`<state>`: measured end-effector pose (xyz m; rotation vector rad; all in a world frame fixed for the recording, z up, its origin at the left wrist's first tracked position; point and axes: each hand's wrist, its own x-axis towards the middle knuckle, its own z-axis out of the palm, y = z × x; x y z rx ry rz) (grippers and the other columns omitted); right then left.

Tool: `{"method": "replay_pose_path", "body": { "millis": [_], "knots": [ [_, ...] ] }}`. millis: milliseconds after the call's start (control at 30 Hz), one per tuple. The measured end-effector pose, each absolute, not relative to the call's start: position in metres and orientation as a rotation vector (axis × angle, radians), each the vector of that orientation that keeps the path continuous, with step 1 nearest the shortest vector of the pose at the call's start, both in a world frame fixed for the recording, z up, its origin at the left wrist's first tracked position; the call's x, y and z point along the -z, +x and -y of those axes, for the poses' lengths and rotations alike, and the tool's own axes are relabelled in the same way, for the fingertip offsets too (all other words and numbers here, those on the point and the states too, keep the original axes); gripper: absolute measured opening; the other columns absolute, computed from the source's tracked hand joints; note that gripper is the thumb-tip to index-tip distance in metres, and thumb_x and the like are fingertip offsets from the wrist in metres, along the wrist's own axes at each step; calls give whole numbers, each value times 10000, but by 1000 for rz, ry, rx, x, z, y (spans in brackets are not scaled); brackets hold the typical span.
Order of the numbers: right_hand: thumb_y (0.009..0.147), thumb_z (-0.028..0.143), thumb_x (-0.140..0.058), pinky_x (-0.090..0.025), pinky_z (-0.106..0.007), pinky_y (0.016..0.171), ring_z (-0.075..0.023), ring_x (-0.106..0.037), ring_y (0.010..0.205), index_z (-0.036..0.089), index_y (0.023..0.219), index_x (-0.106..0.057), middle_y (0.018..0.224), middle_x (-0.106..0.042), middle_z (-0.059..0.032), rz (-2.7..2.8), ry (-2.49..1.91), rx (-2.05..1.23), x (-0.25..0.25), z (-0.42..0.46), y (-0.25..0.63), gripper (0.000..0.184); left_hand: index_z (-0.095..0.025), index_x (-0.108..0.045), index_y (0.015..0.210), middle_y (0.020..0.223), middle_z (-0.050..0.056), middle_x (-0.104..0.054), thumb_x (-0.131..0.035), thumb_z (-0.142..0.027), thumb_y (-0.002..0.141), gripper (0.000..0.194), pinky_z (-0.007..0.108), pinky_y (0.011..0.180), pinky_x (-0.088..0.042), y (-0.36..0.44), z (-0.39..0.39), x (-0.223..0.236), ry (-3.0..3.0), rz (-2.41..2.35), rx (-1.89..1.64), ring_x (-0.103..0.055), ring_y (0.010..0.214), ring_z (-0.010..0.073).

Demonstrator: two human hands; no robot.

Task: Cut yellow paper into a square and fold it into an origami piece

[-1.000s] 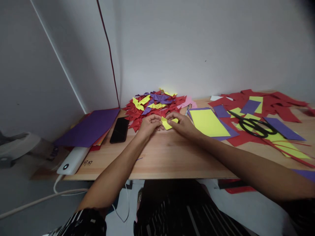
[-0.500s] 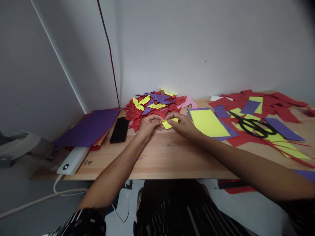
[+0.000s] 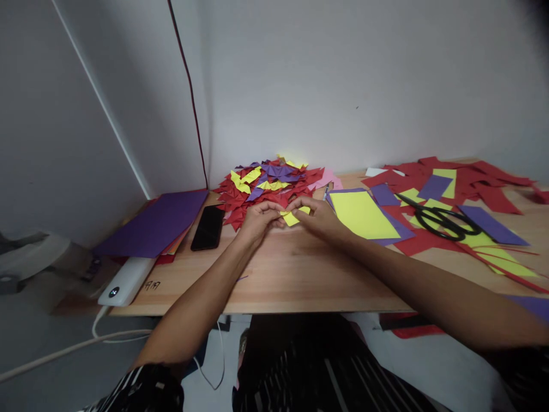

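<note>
A small piece of folded yellow paper (image 3: 291, 218) is held between my two hands, low over the wooden table. My left hand (image 3: 262, 218) pinches its left end with thumb and fingers. On the other side, my right hand (image 3: 316, 217) is closed on the right part, thumb across the top. My fingers cover some of the folds. Right behind my hands lies a heap of folded red, purple and yellow paper shapes (image 3: 274, 177), some of them winged.
A black phone (image 3: 207, 228) and purple sheets (image 3: 158, 223) on a white power bank (image 3: 127, 281) lie left. To the right are a yellow sheet (image 3: 364, 214), black-handled scissors (image 3: 446, 222) and red paper strips (image 3: 497, 191). The table's front edge (image 3: 300, 312) is near my body.
Both hands keep their grip on the yellow paper in nearly the same place. The view has shifted very slightly; nothing else has visibly moved.
</note>
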<state>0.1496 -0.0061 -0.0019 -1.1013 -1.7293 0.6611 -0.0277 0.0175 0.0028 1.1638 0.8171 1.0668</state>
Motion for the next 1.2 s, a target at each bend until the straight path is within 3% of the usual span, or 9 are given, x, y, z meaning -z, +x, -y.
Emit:
{"method": "replay_pose_path", "body": {
  "millis": [333, 600, 933, 1200],
  "knots": [
    [798, 245, -515, -374, -251, 576, -117, -502, 612, 170, 877, -706, 872, -700, -34, 1740, -1103, -676, 4, 5, 151, 220, -98, -636, 745, 591, 29, -654, -697, -210, 648, 161, 219, 565, -517, -28, -15, -6, 1202, -834, -1014, -625, 516, 106],
    [838, 399, -566, -431, -276, 688, -171, -590, 766, 181, 840, -661, 884, -702, -41, 1768, -1159, -582, 5, 6, 150, 238, -129, -609, 766, 559, -35, -615, -741, -190, 625, 203, 199, 532, -453, -27, -15, -8, 1448, -871, -1081, -561, 482, 73],
    [827, 437, -564, -432, -276, 672, -168, -561, 746, 184, 818, -614, 830, -663, -30, 1826, -1101, -765, 15, -9, 155, 258, -141, -600, 772, 580, -38, -605, -720, -208, 642, 189, 205, 544, -434, -28, -16, -8, 1538, -837, -1119, -549, 504, 76],
    [846, 384, -549, -416, -278, 705, -167, -564, 750, 182, 794, -591, 787, -641, -21, 1850, -1095, -607, 14, -3, 154, 213, -121, -636, 795, 607, -10, -625, -766, -257, 632, 249, 216, 556, -445, -28, -16, -3, 1483, -871, -1024, -570, 528, 89]
  ]
}}
